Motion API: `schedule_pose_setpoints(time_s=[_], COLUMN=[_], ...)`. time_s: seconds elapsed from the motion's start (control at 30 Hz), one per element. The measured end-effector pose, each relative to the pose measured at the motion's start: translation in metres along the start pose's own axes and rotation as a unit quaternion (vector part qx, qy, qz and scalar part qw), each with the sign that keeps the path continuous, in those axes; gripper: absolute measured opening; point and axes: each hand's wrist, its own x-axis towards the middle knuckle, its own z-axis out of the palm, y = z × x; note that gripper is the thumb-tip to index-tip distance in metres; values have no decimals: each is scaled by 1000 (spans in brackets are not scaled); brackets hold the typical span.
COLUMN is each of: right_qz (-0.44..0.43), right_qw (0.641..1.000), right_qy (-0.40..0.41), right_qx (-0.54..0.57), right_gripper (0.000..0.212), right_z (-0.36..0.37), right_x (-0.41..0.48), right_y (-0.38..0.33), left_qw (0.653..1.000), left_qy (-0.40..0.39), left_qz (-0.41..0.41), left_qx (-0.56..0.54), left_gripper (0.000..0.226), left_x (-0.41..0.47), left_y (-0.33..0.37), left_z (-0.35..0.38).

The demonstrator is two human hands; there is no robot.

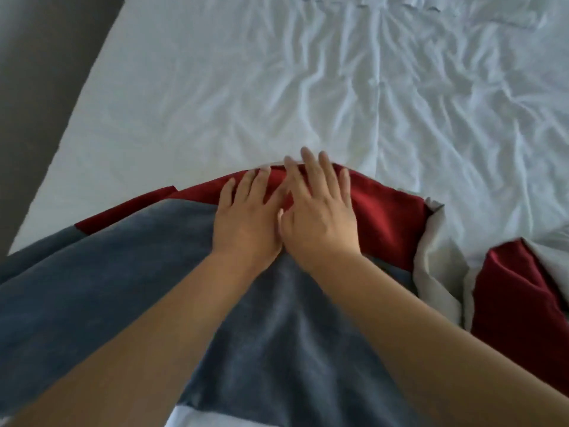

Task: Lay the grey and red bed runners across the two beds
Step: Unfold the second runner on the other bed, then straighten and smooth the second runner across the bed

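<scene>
Where the grey and red bed runner (277, 334) lies across the near end of the bed (101, 167), both hands rest flat on it, palms down. The left hand (246, 217) and the right hand (320, 217) sit side by side, the right thumb touching the edge of the left hand. Their fingers (251, 186) are straight and slightly spread, pressing on the red band (385, 211) that forms the runner's far edge. The tips of the right hand's longest fingers reach just past that edge onto the white sheet (246, 87). Neither hand pinches or curls round the cloth.

The grey panel (92, 288) spreads under both forearms and runs off to the left edge of the bed. To the right the runner is rumpled and turned over, showing its pale lining (437, 272) and another fold of red (517, 297).

The sheet beyond is heavily wrinkled, and a straight crease (378, 103) runs away from the hands; whether it marks a joint between two beds cannot be told. Dark floor (37, 87) shows at the left.
</scene>
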Motion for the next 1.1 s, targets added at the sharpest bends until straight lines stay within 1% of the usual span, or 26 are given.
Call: schedule_pose_setpoints(time_s=[0.07, 0.1, 0.13, 0.23, 0.3, 0.33, 0.4, 0.5, 0.57, 0.6, 0.67, 0.7, 0.77, 0.8, 0.83, 0.87, 0.9, 0.93, 0.97, 1.0, 1.03, 1.1], right_qz=[-41, -50, -52, -29, -10, -2, 5, -8, -14, -17, -21, -18, 5, 17, 24, 23, 22, 24, 22, 8, -20, -90], right_qw=[996, 991, 989, 991, 991, 991, 993, 996, 997, 996, 995, 995, 992, 989, 984, 979, 976, 976, 982, 991, 997, 992], right_qy=[-83, -119, -138, -129, -133, -132, -116, -85, -73, -73, -80, -87, -122, -144, -159, -172, -181, -182, -166, -128, -72, 46], right_qx=[-13, -23, -32, -33, -15, 2, 25, 13, 25, 39, 53, 49, 6, -34, -75, -107, -121, -114, -88, -48, -4, 78], right_gripper=[66, 65, 65, 64, 65, 65, 64, 69, 64, 60, 51, 50, 54, 54, 50, 42, 33, 29, 29, 33, 38, 49], right_z=[38, 55, 68, 81, 78, 75, 67, 62, 64, 65, 70, 73, 77, 77, 77, 75, 72, 68, 64, 62, 60, 57], right_x=[-31, -46, -59, -70, -65, -61, -49, -21, 1, 11, 27, 32, 38, 39, 39, 41, 44, 48, 52, 58, 66, 82], right_y=[-9, -11, -11, -15, -26, -35, -57, -105, -143, -162, -195, -208, -227, -235, -241, -247, -253, -259, -266, -274, -286, -317], left_qw=[998, 998, 998, 999, 996, 995, 992, 993, 994, 994, 989, 982, 958, 945, 935, 932, 937, 947, 957, 963, 963, 947], left_qy=[-50, -54, -49, -25, -34, -41, -25, 40, 63, 50, 0, -31, -94, -128, -163, -189, -189, -168, -123, -54, 29, 182], left_qz=[12, 20, 26, 38, 62, 77, 95, 77, 28, -4, -48, -59, -66, -58, -44, -30, -18, -12, -18, -32, -51, -88], left_qx=[34, 32, 18, -24, -49, -56, -75, -80, -85, -101, -142, -175, -263, -296, -310, -307, -292, -274, -261, -260, -263, -250], left_gripper=[73, 71, 69, 65, 65, 65, 65, 55, 51, 52, 54, 55, 59, 50, 36, 24, 18, 17, 19, 21, 22, 21], left_x=[-32, -48, -61, -69, -62, -60, -57, -58, -56, -54, -50, -51, -58, -63, -68, -71, -73, -75, -74, -73, -73, -76], left_y=[-10, -13, -16, -23, -31, -40, -68, -131, -177, -199, -237, -252, -267, -268, -267, -266, -266, -270, -279, -292, -307, -341], left_z=[37, 50, 59, 65, 54, 47, 28, 0, -14, -19, -20, -18, -14, -13, -13, -14, -15, -21, -29, -39, -51, -75])
